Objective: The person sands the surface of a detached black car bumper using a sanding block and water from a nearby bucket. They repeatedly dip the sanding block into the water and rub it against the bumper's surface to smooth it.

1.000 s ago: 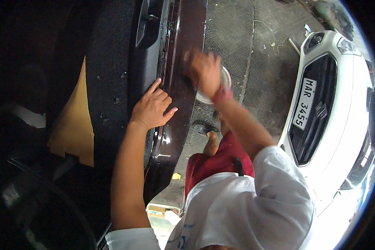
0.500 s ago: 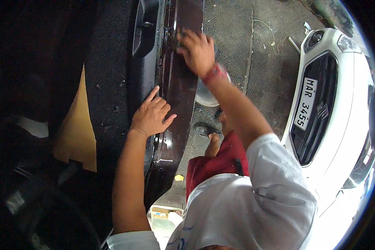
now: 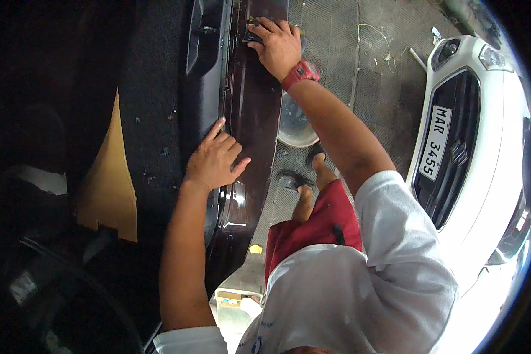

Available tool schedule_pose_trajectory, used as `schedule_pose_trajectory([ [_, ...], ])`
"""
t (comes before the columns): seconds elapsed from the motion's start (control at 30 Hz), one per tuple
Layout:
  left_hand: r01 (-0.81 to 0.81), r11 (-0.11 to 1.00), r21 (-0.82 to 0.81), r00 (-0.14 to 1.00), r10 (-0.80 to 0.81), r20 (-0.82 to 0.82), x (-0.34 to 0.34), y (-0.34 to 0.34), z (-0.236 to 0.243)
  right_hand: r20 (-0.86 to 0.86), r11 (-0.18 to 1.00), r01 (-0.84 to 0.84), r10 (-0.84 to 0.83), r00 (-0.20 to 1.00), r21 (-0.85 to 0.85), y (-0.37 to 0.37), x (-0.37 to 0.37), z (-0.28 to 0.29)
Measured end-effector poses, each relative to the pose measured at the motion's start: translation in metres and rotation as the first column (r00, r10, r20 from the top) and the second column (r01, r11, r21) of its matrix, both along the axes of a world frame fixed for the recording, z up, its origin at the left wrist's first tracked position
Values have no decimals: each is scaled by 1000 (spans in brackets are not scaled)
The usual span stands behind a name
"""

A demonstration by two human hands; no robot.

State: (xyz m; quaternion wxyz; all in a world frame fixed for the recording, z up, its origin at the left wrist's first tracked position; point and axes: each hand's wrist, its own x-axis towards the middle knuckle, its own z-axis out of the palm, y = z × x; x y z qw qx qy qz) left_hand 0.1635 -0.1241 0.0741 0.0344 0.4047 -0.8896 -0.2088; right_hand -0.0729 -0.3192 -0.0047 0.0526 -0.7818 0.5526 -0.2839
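Beneath me runs the dark maroon body panel [image 3: 259, 118] of a car, glossy and edged by a black trim strip. My left hand [image 3: 215, 154] rests on the trim and panel edge, forefinger stretched forward and thumb apart, holding nothing. At the far end of the panel, my right hand [image 3: 279, 47] is closed over a small dark pad [image 3: 253, 35] pressed on the surface. The fingers cover part of the pad, so its exact kind is unclear. A red watch [image 3: 301, 75] is on my right wrist.
Left of the panel, a brown cardboard piece [image 3: 113, 189] lies on the dark carpet of the car's cargo area. A round basin [image 3: 295, 121] stands on the textured floor under my right forearm. A white car [image 3: 484, 159] is parked at right; a pale container [image 3: 233, 318] sits near me.
My right hand has slid farther away along the panel with the dark pad, and its motion blur is gone. My left hand stays nearly where it was.
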Motion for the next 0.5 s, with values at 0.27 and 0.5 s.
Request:
schedule_pose_trajectory([
  [0.27, -6, 1000, -4, 1000, 6, 9, 7, 4, 1, 56, 954, -268, 263, 963, 135, 213, -8, -8],
  [0.5, -15, 1000, -7, 1000, 15, -15, 0, 2, -2, 2, 990, 129, -129, 992, 55, 53, -8, -4],
])
